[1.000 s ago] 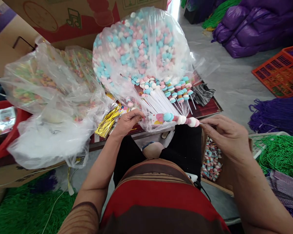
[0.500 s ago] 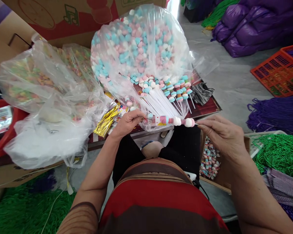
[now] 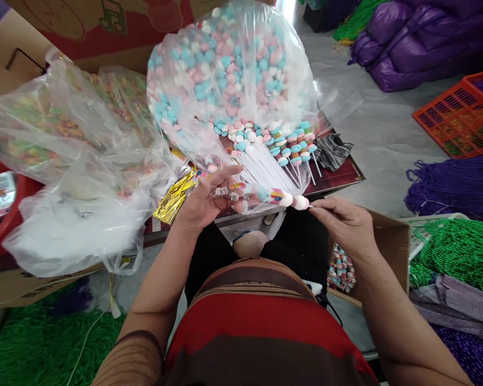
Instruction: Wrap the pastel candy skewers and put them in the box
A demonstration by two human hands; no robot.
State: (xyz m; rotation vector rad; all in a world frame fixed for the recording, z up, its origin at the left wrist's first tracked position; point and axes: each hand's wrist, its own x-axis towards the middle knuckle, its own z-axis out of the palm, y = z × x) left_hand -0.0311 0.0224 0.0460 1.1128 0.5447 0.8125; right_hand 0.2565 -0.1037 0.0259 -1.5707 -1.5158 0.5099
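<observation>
Across the space above my lap lies a candy skewer [image 3: 301, 202], its left part inside a clear printed wrapper [image 3: 261, 194]. My right hand [image 3: 342, 217] pinches the white stick at the skewer's right end. The fingers of my left hand [image 3: 203, 206] close round the wrapper's left end, partly hiding it. Just beyond are a bundle of white sticks [image 3: 263, 167], several finished candy skewers [image 3: 295, 147] and gold twist ties [image 3: 173, 201]. A big clear bag of pink, blue and white candies [image 3: 229, 69] stands behind them.
Bags of gummy candy [image 3: 52, 123] sit at the left, near a red basin [image 3: 24, 195]. A cardboard box [image 3: 390, 252] with wrapped candy is low at the right. An orange crate [image 3: 459, 115], purple strands [image 3: 446, 187] and green strands [image 3: 459, 257] lie farther right.
My right hand has moved left, and the skewer sits deeper in the wrapper. My left hand has turned and now wraps the wrapper's left part with more fingers.
</observation>
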